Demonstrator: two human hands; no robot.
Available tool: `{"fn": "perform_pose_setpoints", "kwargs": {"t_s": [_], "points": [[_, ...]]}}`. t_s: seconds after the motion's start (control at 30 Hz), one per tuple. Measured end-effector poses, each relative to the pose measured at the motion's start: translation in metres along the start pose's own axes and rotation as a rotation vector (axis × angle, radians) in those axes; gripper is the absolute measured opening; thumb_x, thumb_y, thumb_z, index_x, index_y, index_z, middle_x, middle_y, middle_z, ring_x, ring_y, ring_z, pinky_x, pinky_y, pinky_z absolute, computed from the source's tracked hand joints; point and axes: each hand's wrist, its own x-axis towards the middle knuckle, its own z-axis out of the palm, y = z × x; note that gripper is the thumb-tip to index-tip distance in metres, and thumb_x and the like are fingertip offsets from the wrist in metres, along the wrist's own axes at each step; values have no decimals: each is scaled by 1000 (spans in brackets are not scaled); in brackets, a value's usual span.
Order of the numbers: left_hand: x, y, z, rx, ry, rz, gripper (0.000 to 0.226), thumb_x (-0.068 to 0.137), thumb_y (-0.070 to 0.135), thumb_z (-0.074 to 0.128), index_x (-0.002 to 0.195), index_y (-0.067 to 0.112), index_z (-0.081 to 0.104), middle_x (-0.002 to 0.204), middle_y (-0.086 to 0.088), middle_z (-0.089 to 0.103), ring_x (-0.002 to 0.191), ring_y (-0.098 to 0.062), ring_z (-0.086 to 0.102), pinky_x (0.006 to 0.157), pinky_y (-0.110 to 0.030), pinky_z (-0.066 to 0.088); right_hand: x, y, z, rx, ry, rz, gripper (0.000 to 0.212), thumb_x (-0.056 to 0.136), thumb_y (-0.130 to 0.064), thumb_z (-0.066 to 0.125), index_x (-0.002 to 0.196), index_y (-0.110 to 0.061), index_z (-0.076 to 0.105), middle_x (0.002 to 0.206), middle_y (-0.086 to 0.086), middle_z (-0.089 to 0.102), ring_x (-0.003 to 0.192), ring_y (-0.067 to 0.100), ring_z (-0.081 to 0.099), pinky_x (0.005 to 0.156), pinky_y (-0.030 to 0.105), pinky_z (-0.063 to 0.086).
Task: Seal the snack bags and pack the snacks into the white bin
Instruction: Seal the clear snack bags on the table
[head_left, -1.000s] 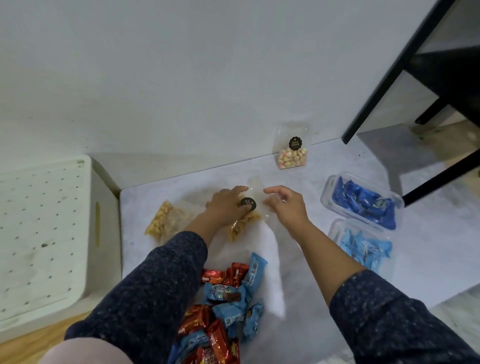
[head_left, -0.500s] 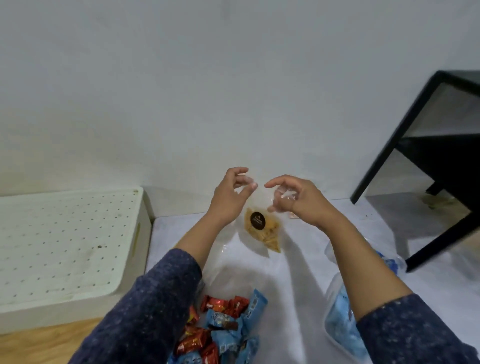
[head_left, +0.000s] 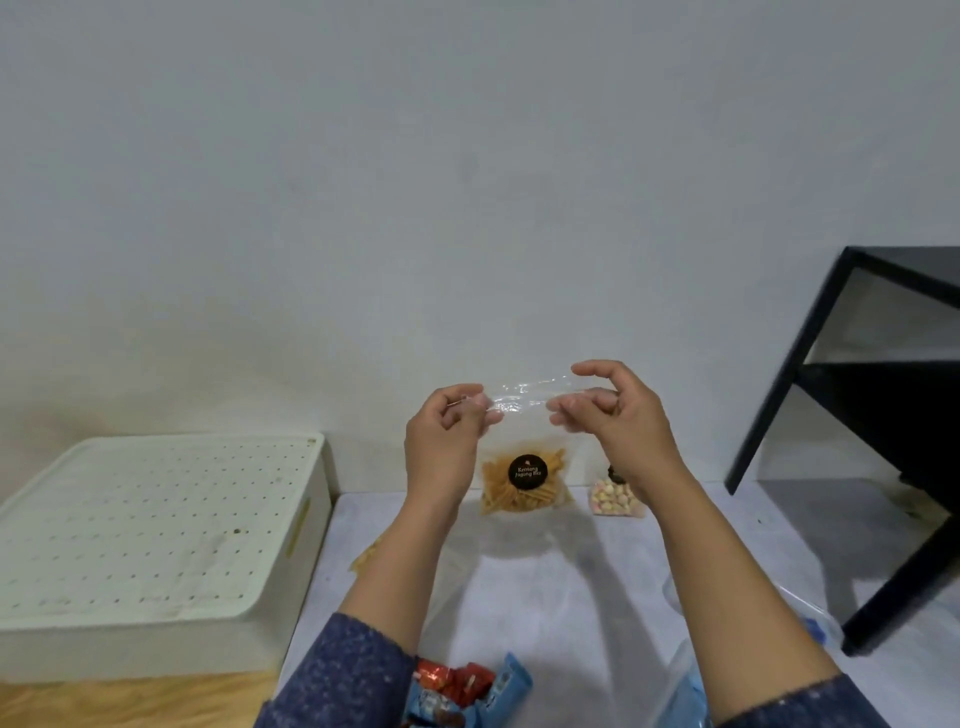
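Snack bag (head_left: 522, 470) hangs between both hands, right of the white bin (head_left: 156, 525); left hand (head_left: 441, 447) and right hand (head_left: 618, 415) pinch its top corners.

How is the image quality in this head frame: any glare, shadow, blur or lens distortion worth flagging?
Head view: soft, even light; glare streaks on the top edge of the clear snack bag pinched between the left hand and right hand; faint arm shadows on the grey mat; wide-angle bending of the black table frame; the bag label is readable, but the candy wrappers at the bottom edge are soft.
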Motion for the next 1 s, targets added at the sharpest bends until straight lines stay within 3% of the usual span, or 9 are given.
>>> {"fn": "perform_pose_setpoints", "kwargs": {"t_s": [0.1, 0.2, 0.37, 0.43, 0.57, 0.67, 0.73, 0.83, 1.0], "points": [[-5, 4, -1, -11, 5, -5, 10, 91, 9, 59, 88, 16, 64, 76, 0, 72, 75, -8, 72, 82, -26, 54, 0, -2, -6, 9, -26, 25, 10, 89, -2, 60, 90, -12, 63, 76, 1, 75, 72, 15, 72, 71, 24, 57], [-8, 3, -1, 35, 11, -23, 9, 91, 9, 59, 86, 16, 64, 67, 5, 73, 81, -11, 72, 88, -30, 54, -1, -5, -7, -20, -40, 39, 14, 88, -1, 60, 82, -12, 63, 76, 1, 73, 70, 12, 70, 68, 21, 56], [-12, 6, 0, 85, -7, -42, 14, 93, 10, 56, 83, 16, 63, 66, 9, 73, 87, -13, 72, 93, -35, 54, 0, -5, -8, -211, 4, 34, 12, 87, -12, 64, 77, -18, 65, 75, -2, 60, 72, 12, 53, 73, 27, 48], [-14, 8, 1, 105, -11, -36, 13, 92, 11, 57, 82, 17, 63, 68, 8, 73, 87, -12, 72, 94, -36, 53, -1, -5, -7, -236, 33, 22, 15, 87, -12, 64, 74, -20, 64, 71, -6, 57, 69, 8, 51, 70, 22, 42], [-16, 12, -1, 180, 11, 15, 12, 90, 14, 60, 80, 19, 64, 67, 10, 73, 85, -9, 72, 92, -37, 54, -4, -5, -3, -233, 72, 31, 18, 87, -14, 64, 72, -23, 62, 72, -6, 57, 72, 10, 52, 70, 22, 42], [-16, 15, -3, 192, 38, 45, 13, 89, 14, 60, 79, 21, 64, 67, 9, 73, 84, -8, 71, 91, -36, 54, -8, -9, 0, -149, 3, 53, 12, 87, -13, 64, 77, -20, 66, 78, 1, 64, 78, 14, 58, 75, 30, 48], [-16, 17, -4, 179, 42, 50, 13, 90, 14, 60, 79, 21, 65, 68, 10, 73, 83, -7, 71, 90, -34, 53, -11, -12, 3, -133, -42, 56, 8, 86, -13, 65, 81, -18, 68, 79, 2, 67, 79, 13, 62, 72, 27, 48], [-18, 18, -4, 117, -14, 34, 12, 92, 15, 57, 84, 21, 64, 78, 7, 73, 82, -4, 71, 86, -31, 53, -12, -15, 6, -126, -25, 41, 5, 83, -12, 68, 79, -15, 70, 75, 2, 67, 76, 12, 60, 67, 24, 46], [-23, 25, -8, 94, -86, 13, 12, 85, 16, 68, 88, 24, 60, 84, 1, 72, 78, -3, 67, 67, -15, 46, -15, -19, 10, -94, -55, 35, 4, 81, -11, 69, 78, -11, 71, 75, 4, 67, 74, 10, 60, 66, 23, 48]]}}
